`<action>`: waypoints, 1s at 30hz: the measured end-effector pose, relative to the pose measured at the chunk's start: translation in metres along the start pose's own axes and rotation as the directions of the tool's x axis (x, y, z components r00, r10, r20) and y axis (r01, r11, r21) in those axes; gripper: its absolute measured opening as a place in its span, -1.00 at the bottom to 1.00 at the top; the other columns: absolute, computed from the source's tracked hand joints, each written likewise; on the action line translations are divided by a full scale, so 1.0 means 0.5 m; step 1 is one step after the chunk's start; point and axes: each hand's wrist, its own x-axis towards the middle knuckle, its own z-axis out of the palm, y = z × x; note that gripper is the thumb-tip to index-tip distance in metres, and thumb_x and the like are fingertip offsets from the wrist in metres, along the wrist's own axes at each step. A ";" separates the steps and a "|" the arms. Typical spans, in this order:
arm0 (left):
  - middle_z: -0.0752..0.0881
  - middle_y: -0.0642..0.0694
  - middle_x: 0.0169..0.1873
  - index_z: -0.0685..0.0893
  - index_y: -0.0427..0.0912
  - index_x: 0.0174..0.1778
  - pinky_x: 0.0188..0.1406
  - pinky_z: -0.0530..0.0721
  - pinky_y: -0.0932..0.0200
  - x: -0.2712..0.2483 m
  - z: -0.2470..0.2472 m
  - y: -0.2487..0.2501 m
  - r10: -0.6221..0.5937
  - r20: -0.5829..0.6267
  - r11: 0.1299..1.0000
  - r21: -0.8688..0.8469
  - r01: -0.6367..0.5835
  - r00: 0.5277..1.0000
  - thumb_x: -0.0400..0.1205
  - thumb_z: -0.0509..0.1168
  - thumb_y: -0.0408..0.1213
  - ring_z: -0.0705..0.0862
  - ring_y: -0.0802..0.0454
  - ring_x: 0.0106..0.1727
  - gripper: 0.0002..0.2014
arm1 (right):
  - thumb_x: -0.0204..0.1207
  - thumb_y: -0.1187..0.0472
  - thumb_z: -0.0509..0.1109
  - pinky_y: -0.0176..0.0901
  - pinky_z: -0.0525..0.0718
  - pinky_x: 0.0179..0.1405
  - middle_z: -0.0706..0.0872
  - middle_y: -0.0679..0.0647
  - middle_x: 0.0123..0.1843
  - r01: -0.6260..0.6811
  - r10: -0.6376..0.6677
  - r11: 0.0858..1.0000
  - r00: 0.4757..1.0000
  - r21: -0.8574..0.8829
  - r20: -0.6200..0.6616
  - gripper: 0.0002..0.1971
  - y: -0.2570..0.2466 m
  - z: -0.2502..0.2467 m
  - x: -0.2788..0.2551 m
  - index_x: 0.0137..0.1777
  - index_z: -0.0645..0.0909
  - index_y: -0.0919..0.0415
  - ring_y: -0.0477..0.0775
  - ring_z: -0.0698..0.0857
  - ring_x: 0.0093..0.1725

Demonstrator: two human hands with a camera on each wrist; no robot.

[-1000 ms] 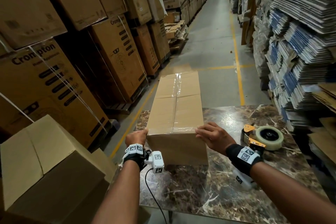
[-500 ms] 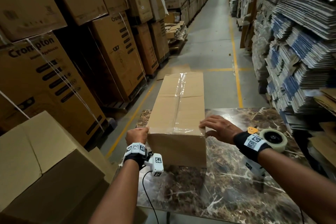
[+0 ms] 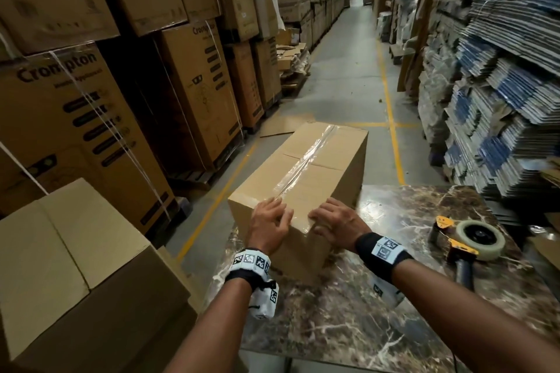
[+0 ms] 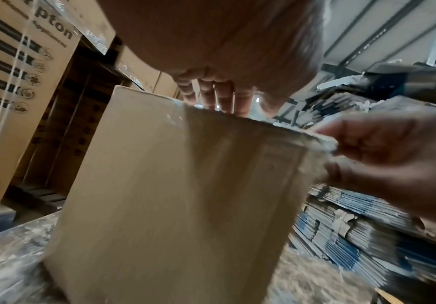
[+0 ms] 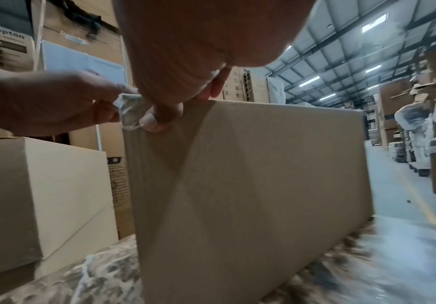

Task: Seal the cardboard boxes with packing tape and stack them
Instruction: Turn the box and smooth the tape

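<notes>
The cardboard box [image 3: 303, 179] stands on the marble table [image 3: 409, 297], turned a little so that one near corner points toward the person, and its far end reaches past the far edge of the table; a strip of clear packing tape [image 3: 306, 157] runs along the top seam from the far end to the near edge, so the top looks already closed; both hands are at the near end of the box, where the tape comes over the edge; the left hand [image 3: 268, 228] lies over the top edge with its fingers [image 4: 219, 96] resting on the top, fairly straight; the right hand [image 3: 335, 224] is just beside it, its fingers [image 5: 157, 119] bent down on a crumpled loose end of tape at the corner, pressing it against the end face; whether this hand pinches the tape or only presses it, I cannot tell; the tape dispenser [image 3: 466, 242] lies on the table to the right, well apart from both hands; I judge that the step in hand is the finishing of the seal, the smoothing down of the tape end; the next move probably calls for a firm grip with both hands on the box, to lift it to the plain boxes [image 3: 75, 251] standing at the left of the table and set it square on them
</notes>
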 end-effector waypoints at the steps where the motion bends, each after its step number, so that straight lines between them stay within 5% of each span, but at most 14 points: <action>1: 0.65 -0.13 0.50 0.81 -0.17 0.28 0.73 0.21 -0.15 -0.009 0.002 -0.004 -0.001 0.034 1.000 0.012 0.000 0.999 0.73 0.30 0.03 0.48 -0.09 0.63 -0.60 | 0.41 0.24 0.65 -0.03 0.72 -0.06 0.76 0.05 -0.09 -0.012 0.012 1.000 1.000 0.015 -0.001 -0.73 -0.012 0.009 0.015 0.09 0.74 0.19 0.10 0.63 -0.08; 4: 0.34 -0.08 0.72 0.55 -0.12 0.62 0.81 -0.08 -0.08 -0.029 0.003 -0.032 -0.017 0.094 0.997 0.075 0.010 0.995 0.68 -0.03 0.39 0.16 0.05 0.79 -0.21 | 0.38 0.23 0.69 0.08 0.76 0.05 0.77 0.09 0.00 -0.080 0.077 0.995 0.996 0.063 0.045 -0.63 -0.026 0.016 0.049 0.18 0.74 0.20 0.15 0.66 0.03; 6: 0.26 -0.05 0.76 0.42 -0.09 0.71 0.81 -0.08 -0.09 -0.034 0.002 -0.050 0.023 0.111 0.987 0.156 -0.040 0.994 0.63 -0.11 0.54 0.08 0.07 0.80 -0.07 | 0.32 0.15 0.73 0.16 0.72 0.25 0.76 0.14 0.20 -0.121 0.119 0.993 0.984 0.009 0.131 -0.42 -0.012 0.013 0.062 0.36 0.69 0.18 0.19 0.66 0.21; 10: 0.35 -0.08 0.72 0.45 -0.15 0.68 0.80 0.04 -0.13 -0.036 0.002 -0.046 0.063 0.092 0.965 0.249 -0.084 0.994 0.53 0.00 0.66 0.18 0.02 0.78 0.06 | 0.32 0.05 0.73 0.22 0.23 0.71 0.28 0.21 0.77 -0.209 0.284 0.949 0.892 -0.236 0.352 0.00 0.043 0.007 0.088 0.74 0.32 0.10 0.28 0.27 0.73; 12: 0.41 -0.10 0.69 0.52 -0.18 0.64 0.78 0.10 -0.17 -0.038 0.007 -0.041 0.066 0.053 0.972 0.224 -0.076 0.996 0.51 0.09 0.63 0.26 -0.01 0.76 0.04 | 0.39 0.03 0.70 0.20 0.03 0.76 0.04 0.23 0.84 -0.232 0.370 0.909 0.834 -0.346 0.410 0.09 0.065 0.009 0.099 0.81 0.12 0.10 0.27 0.05 0.81; 15: 0.46 -0.12 0.67 0.56 -0.20 0.60 0.78 0.10 -0.17 -0.039 0.014 -0.046 0.077 0.026 0.981 0.176 -0.080 0.997 0.51 0.24 0.52 0.30 -0.01 0.74 -0.04 | 0.50 0.03 0.62 0.15 -0.05 0.77 -0.04 0.19 0.86 -0.266 0.437 0.875 0.794 -0.404 0.422 0.06 0.077 0.019 0.096 0.83 -0.01 0.08 0.21 -0.03 0.83; 21: 0.44 -0.11 0.68 0.57 -0.18 0.60 0.78 0.12 -0.18 -0.040 -0.012 -0.094 0.161 0.053 0.974 0.155 -0.167 0.986 0.51 0.34 0.37 0.29 -0.01 0.75 -0.14 | 0.47 0.13 0.61 0.21 0.03 0.73 0.22 0.21 0.77 -0.304 0.421 0.878 0.859 -0.370 0.292 -0.05 0.043 0.045 0.071 0.78 0.17 0.06 0.27 0.19 0.75; 25: 0.35 -0.09 0.72 0.50 -0.16 0.66 0.81 0.01 -0.12 -0.026 -0.076 -0.158 0.169 0.190 0.939 0.266 -0.216 0.967 0.45 0.29 0.33 0.22 0.00 0.78 -0.09 | 0.36 0.07 0.68 0.22 0.35 0.57 0.51 0.24 0.53 -0.219 0.319 0.897 0.922 -0.385 0.218 -0.10 -0.002 0.061 0.054 0.69 0.37 0.10 0.29 0.51 0.47; 30: 0.36 -0.15 0.71 0.49 -0.16 0.67 0.79 -0.11 0.03 -0.002 -0.142 -0.201 0.053 0.210 0.903 0.407 -0.137 0.976 0.41 0.30 0.26 0.23 -0.06 0.77 -0.09 | 0.34 0.05 0.69 0.24 0.37 0.61 0.48 0.27 0.60 -0.146 0.222 0.932 0.954 -0.332 0.203 -0.05 -0.055 0.100 0.054 0.71 0.33 0.11 0.32 0.49 0.55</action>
